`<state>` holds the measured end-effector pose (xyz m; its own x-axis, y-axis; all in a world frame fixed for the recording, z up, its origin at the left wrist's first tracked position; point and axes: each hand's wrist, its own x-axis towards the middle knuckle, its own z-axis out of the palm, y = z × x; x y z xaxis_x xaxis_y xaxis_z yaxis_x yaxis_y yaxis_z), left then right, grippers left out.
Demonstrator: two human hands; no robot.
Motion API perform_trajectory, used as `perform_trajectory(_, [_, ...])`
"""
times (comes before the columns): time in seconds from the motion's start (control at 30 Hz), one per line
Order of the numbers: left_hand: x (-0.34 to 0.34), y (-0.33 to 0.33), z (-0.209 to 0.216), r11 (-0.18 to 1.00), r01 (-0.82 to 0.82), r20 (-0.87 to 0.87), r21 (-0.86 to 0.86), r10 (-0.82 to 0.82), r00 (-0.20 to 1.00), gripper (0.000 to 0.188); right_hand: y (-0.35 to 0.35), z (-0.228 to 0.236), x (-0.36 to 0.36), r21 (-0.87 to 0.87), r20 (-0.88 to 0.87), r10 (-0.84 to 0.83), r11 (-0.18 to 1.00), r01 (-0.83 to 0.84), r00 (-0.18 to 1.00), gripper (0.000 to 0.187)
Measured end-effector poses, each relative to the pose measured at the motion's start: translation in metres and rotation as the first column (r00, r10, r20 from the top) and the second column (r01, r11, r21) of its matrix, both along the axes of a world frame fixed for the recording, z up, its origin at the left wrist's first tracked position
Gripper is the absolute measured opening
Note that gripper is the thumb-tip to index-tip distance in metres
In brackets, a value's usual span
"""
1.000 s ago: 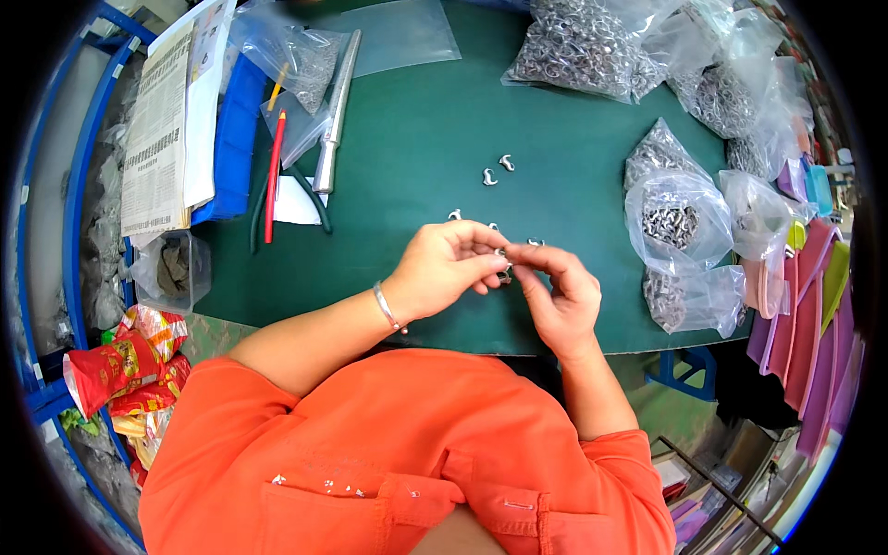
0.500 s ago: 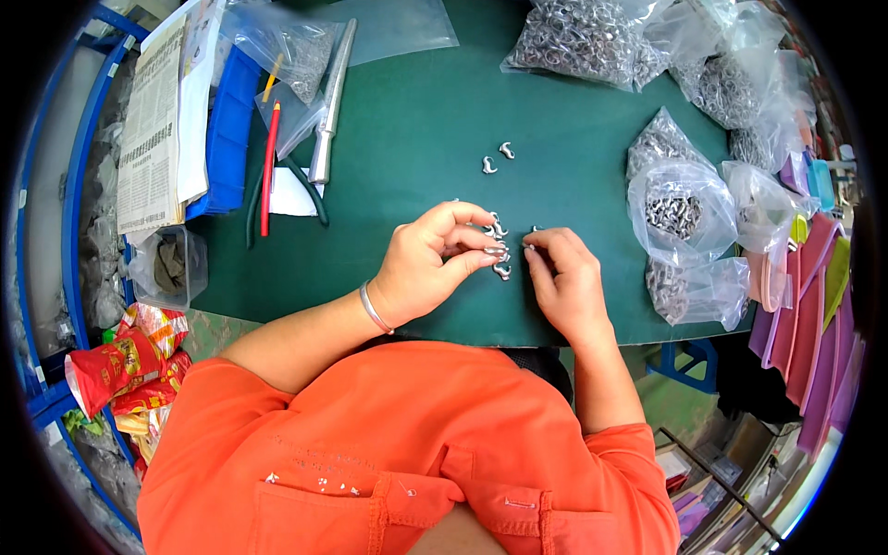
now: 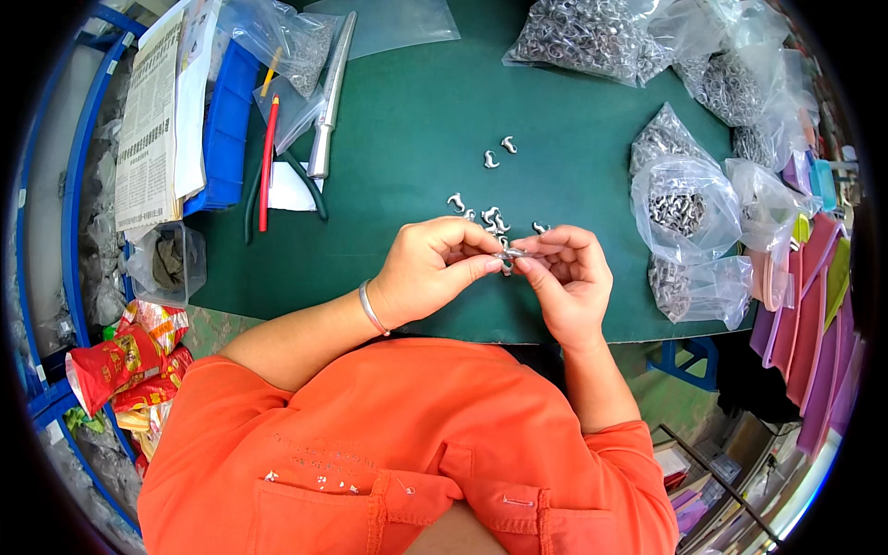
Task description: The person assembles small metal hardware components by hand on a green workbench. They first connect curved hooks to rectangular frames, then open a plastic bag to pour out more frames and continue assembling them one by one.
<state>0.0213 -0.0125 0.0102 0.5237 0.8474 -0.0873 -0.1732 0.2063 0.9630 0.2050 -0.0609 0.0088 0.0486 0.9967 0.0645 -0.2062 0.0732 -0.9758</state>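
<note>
My left hand (image 3: 427, 264) and my right hand (image 3: 572, 282) meet above the near part of the green table. Both pinch a small silver metal piece (image 3: 511, 253) between thumb and fingers; the fingertips hide much of it, so I cannot tell whether it is one part or two. Just beyond my hands lies a loose group of curved silver metal pieces (image 3: 494, 220), some partly covered by my fingers. One such piece (image 3: 541, 228) rests by the right fingers, and another (image 3: 455, 201) lies beyond the left hand. Two more curved pieces (image 3: 491, 159) sit farther off.
At left on the green table (image 3: 407, 120) are a tapered metal rod (image 3: 331, 111), a red pencil (image 3: 269, 166), green-handled pliers (image 3: 252, 208) and a blue bin (image 3: 227, 139). Clear bags of metal parts (image 3: 675, 211) line the right side; a larger bag (image 3: 587, 42) stands at the back.
My right hand has moved left to meet the left hand, and its fingertips now grip at the silver metal piece. My left hand has shifted slightly, uncovering more loose pieces.
</note>
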Motion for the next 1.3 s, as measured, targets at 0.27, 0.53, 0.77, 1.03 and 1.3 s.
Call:
perform_trajectory(0.27, [-0.007, 0.003, -0.006, 0.997, -0.018, 0.01, -0.08, 0.019, 1.0, 0.013, 0.012, 0.011, 0.014, 0.2, 0.645, -0.169, 0.979, 0.048, 0.745, 0.014])
perform_trajectory(0.53, [-0.009, 0.012, -0.006, 0.927, -0.004, 0.129, -0.374, 0.056, 0.99, 0.01, 0.025, -0.009, 0.031, 0.193, 0.854, -0.168, 0.981, 0.001, 0.492, 0.014])
perform_trajectory(0.77, [-0.002, 0.004, -0.004, 0.958, 0.075, -0.14, -0.276, -0.118, 0.983, 0.016, 0.006, 0.005, -0.005, 0.179, 0.567, -0.028, 0.98, -0.09, 0.823, 0.016])
perform_trajectory(1.03, [-0.007, 0.001, -0.008, 0.99, -0.136, -0.182, 0.048, 0.143, 0.973, 0.011, 0.039, 0.001, 0.0, 0.078, 0.886, -0.028, 0.993, -0.088, 0.462, 0.01])
perform_trajectory(1.3, [-0.007, 0.0, -0.009, 0.983, -0.11, -0.161, 0.148, 0.134, 0.978, 0.011, 0.033, -0.008, 0.0, 0.202, 0.853, -0.114, 0.972, -0.12, 0.51, 0.013])
